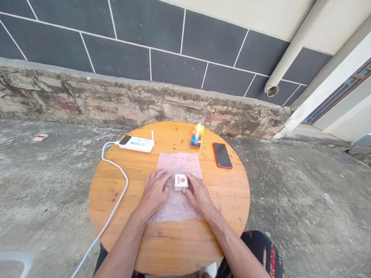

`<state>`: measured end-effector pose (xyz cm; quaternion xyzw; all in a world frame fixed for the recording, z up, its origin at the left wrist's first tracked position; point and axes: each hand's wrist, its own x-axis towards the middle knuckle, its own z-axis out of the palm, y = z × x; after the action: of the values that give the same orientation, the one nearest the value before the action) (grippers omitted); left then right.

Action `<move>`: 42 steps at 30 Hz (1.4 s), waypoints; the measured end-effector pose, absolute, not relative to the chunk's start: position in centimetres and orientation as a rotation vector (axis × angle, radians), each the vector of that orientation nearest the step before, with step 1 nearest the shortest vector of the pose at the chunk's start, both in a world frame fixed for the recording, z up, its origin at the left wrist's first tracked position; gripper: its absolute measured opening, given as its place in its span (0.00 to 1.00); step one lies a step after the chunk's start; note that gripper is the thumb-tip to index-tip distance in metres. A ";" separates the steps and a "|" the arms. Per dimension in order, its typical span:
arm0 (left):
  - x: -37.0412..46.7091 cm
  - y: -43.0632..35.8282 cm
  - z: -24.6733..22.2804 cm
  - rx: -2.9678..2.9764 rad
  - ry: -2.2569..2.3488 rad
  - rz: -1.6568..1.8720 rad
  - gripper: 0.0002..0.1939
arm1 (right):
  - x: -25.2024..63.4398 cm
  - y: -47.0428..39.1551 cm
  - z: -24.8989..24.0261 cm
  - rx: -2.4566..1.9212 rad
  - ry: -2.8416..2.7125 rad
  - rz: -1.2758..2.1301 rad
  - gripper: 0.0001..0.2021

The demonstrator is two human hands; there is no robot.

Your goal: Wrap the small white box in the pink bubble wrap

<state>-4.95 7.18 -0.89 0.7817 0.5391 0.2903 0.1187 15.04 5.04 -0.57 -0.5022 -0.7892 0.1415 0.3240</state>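
A small white box [181, 182] with a red round mark and red print on its top sits on a sheet of pinkish bubble wrap [174, 210]. My right hand [199, 195] is at the box's right side, index finger by the back corner and thumb by the front corner, seemingly gripping it. Just left of the box, my left hand [155, 191] rests over the bubble wrap with its fingers apart, a small gap between them and the box. Both hands come in from the near edge of the round wooden table [171, 247].
Behind the wrap stands a tape dispenser [197, 136] in orange and blue. A phone [222, 155] with a red edge lies at the right. On the left is a white power strip [137, 143], its cable [123, 193] running off the near-left edge. A stone wall base [139, 104] rises beyond the table.
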 end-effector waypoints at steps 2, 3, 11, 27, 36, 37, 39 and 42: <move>-4.9 7.2 -0.9 2.285 1.579 0.846 0.25 | 15.1 5.1 -0.6 -1.309 -2.073 0.373 0.27; -4.9 7.1 -0.8 2.287 1.578 0.842 0.25 | 15.1 5.1 -0.6 -1.303 -2.074 0.375 0.27; -4.8 7.0 -0.6 2.289 1.590 0.812 0.25 | 15.2 5.1 -0.5 -1.294 -2.086 0.395 0.27; -4.8 7.2 -0.7 2.303 1.619 0.761 0.24 | 17.2 5.6 0.7 -1.164 -1.862 0.594 0.23; -5.4 8.2 -2.6 2.418 1.624 0.742 0.23 | 15.7 5.6 0.3 -1.183 -1.962 0.622 0.34; -5.4 8.3 -2.7 2.427 1.619 0.739 0.23 | 15.5 5.6 0.2 -1.197 -1.957 0.617 0.32; -5.4 8.3 -2.7 2.435 1.620 0.734 0.23 | 15.4 5.5 0.1 -1.204 -1.950 0.609 0.30; -5.4 8.2 -2.7 2.434 1.633 0.742 0.23 | 15.3 5.3 0.1 -1.193 -1.960 0.598 0.30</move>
<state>-5.38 8.17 -2.72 0.8036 0.5392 0.2451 0.0590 15.28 5.27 0.14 -0.4662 -0.7662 0.2335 0.3756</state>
